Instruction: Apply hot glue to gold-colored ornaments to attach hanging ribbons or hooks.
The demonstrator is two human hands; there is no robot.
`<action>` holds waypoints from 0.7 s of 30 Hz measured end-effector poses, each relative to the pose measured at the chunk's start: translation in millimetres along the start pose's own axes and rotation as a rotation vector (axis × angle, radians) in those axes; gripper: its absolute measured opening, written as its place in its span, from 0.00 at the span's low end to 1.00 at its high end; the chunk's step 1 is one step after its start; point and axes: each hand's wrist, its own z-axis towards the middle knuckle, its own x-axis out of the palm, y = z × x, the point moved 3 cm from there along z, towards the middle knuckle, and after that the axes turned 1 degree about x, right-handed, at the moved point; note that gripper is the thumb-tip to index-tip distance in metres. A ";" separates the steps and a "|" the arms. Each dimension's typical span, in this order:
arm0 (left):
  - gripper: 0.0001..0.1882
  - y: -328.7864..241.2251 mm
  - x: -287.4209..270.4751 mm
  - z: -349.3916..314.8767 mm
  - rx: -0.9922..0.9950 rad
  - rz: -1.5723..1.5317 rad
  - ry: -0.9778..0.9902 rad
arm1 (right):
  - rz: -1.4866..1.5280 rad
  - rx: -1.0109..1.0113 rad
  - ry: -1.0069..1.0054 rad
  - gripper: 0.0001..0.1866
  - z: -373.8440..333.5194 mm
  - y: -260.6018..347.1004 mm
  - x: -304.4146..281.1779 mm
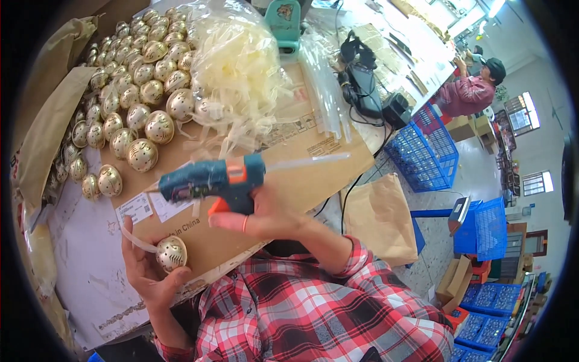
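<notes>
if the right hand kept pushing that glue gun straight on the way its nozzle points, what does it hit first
Probably nothing close: the right hand aims the blue and orange glue gun leftward over bare brown cardboard. The nearest round gold ornament balls lie roughly in line, though depth is unclear.

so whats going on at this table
A person in a red plaid shirt is at a cardboard-covered table. Their right hand grips a blue and orange glue gun, nozzle pointing left, with a clear glue stick poking out the back. Their left hand holds one gold ball ornament with a pale strip attached. A big batch of similar gold balls lies at the far left, beside a bag of pale strips.
</notes>
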 end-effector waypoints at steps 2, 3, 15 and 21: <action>0.64 -0.9 -3.0 -2.8 0.000 -0.008 0.004 | -0.054 0.030 -0.012 0.19 -7.9 -1.4 1.8; 0.64 -0.3 -4.4 -5.7 -0.006 -0.006 -0.003 | -0.098 0.064 -0.013 0.19 -9.9 -2.2 1.4; 0.62 18.7 -0.9 -4.1 0.202 0.069 0.132 | -0.216 0.004 -0.459 0.08 -15.7 3.2 -26.4; 0.56 17.2 -5.5 -11.3 0.225 0.006 0.081 | -0.282 -0.050 -0.347 0.12 -6.6 -1.4 -1.5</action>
